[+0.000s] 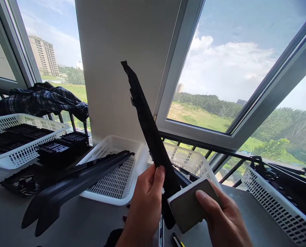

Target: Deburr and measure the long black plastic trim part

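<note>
My left hand (148, 195) is closed around the lower part of a long black plastic trim piece (149, 127), thumb on its face. The piece slants up to the left, its narrow notched tip raised in front of the wall. In my right hand (222, 216) is a grey rectangular block (191, 206) that looks like a sanding sponge, gripped with the thumb on its broad face. The block overlaps the trim's lower end; whether the two touch, I cannot tell. Two similar dark trim pieces (73, 188) rest at the left, their far ends over a white basket (112, 178).
Several white plastic baskets stand along the window, including a left one (42, 137) with black parts and a right one (276, 206) holding long black pieces. Stacked black grid parts (62, 147) sit on the grey table (78, 223). A plaid cloth (45, 99) drapes the railing.
</note>
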Motion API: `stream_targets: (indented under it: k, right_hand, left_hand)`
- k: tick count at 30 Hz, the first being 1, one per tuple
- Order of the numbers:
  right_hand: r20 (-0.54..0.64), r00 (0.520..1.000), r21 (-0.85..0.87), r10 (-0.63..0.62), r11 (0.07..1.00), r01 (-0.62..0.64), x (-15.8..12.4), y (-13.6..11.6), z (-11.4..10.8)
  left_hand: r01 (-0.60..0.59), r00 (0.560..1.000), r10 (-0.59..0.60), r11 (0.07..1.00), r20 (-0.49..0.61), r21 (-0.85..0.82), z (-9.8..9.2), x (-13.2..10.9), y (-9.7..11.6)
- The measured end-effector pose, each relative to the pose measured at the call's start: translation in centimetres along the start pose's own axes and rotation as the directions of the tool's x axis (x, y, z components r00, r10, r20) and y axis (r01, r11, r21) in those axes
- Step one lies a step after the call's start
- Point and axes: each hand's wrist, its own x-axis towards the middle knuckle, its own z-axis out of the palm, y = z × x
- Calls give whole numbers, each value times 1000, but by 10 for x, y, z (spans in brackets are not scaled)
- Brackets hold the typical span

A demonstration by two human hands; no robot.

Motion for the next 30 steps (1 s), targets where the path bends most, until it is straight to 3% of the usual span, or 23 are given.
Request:
stream_targets:
  k: [13,18,22,30]
  right_hand:
    - [-72,997,-32,2,999,-4,-7,-7,8]
    - [-174,983,18,59,998,-56,-6,-5,6]
    - [-140,987,36,83,996,-79,-6,0,1]
    - [-130,990,-63,-56,997,48,1,14,-16]
  left_hand:
    - [10,1000,-11,997,-11,-81,2,-3,5]
    - [49,999,-50,995,-13,-89,0,-4,7]
    - [48,999,-49,995,-1,-90,0,-3,9]
    - [76,997,-76,985,5,-154,-1,-2,13]
